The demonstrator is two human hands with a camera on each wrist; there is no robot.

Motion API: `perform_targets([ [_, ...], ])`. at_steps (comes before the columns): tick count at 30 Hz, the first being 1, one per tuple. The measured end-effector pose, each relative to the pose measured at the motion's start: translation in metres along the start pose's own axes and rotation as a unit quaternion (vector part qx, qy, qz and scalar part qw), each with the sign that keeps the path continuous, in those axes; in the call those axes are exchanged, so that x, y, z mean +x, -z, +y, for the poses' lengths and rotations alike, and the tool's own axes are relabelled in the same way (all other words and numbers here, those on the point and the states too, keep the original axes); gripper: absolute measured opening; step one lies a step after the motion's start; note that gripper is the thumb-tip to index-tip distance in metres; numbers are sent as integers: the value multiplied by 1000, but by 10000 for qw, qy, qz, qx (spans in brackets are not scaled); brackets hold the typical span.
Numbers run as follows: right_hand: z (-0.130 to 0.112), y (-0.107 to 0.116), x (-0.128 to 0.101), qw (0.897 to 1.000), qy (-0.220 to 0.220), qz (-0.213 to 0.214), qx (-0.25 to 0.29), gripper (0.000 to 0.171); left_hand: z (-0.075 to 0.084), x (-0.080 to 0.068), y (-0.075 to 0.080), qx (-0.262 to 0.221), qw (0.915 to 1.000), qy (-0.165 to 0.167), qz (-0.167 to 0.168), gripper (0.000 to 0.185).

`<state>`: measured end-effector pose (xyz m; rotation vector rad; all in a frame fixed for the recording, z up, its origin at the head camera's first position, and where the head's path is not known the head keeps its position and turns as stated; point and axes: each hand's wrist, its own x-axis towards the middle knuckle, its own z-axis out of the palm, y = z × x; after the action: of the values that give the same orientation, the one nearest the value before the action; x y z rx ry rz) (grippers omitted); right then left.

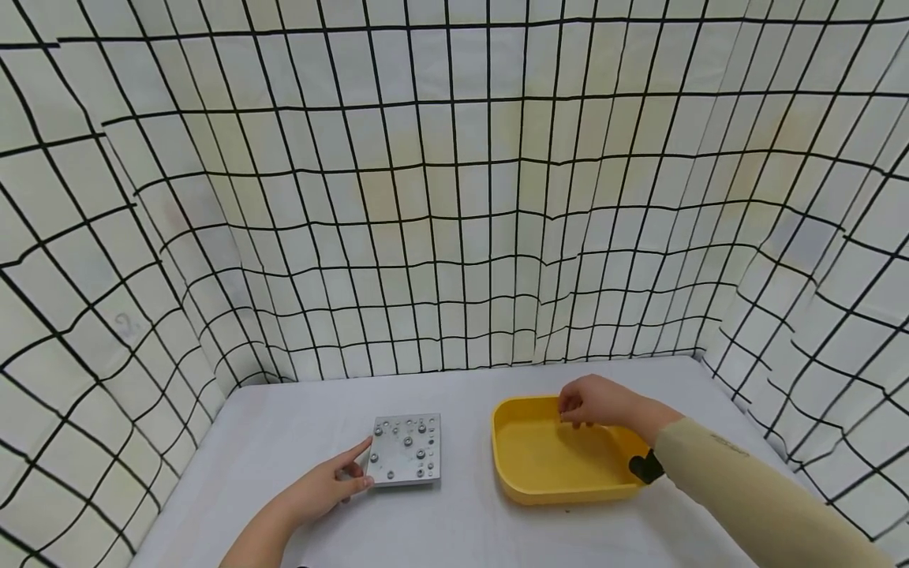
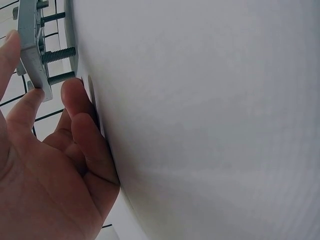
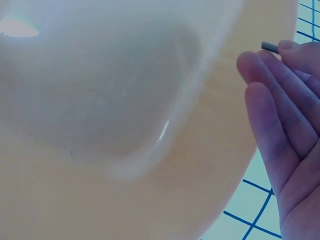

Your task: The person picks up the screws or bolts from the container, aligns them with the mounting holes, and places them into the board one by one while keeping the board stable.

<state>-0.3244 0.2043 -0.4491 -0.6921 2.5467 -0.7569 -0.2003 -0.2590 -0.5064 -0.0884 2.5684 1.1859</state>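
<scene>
A square metal plate [image 1: 398, 464] with several screws in its top face sits left of centre on the table. My left hand [image 1: 319, 493] grips it by its left edge, thumb near the front corner and index finger farther back. In the left wrist view, threaded screw shanks [image 2: 59, 55] stick out from the plate's underside. My right hand [image 1: 602, 401] is over the far right part of a yellow tray [image 1: 550, 457]. Between its thumb and fingers it pinches a small screw [image 3: 269, 47], whose dark shank end shows while the rest is hidden by the fingers.
The tray's walls [image 1: 547, 498] rise around its floor, to the right of the plate. A white cloth [image 1: 469, 528] covers the table. White panels with a black grid [image 1: 461, 237] enclose the back and both sides. A tiny dark speck [image 1: 567, 511] lies before the tray.
</scene>
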Motion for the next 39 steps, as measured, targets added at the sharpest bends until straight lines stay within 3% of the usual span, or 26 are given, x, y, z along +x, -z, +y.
perform_targets([
  [10, -1, -3, 1, 9958, 84, 144, 901, 10, 2, -2, 1, -29, 10000, -50, 15, 79],
  [15, -13, -9, 8, 9905, 312, 125, 1331, 15, 3, -2, 1, -32, 10000, -50, 42, 79],
  [20, -41, -25, 20, 9836, 450, 82, 1746, 18, 3, -2, 0, -24, 10000, -61, 54, 79],
  [29, -105, -57, 50, 9790, 667, -88, 1926, 9, 1, -1, -1, -39, 10000, -63, 53, 79],
  [39, -134, -80, 76, 9814, 739, -160, 1767, 4, -2, -1, 1, -13, 9999, -126, 67, 80],
])
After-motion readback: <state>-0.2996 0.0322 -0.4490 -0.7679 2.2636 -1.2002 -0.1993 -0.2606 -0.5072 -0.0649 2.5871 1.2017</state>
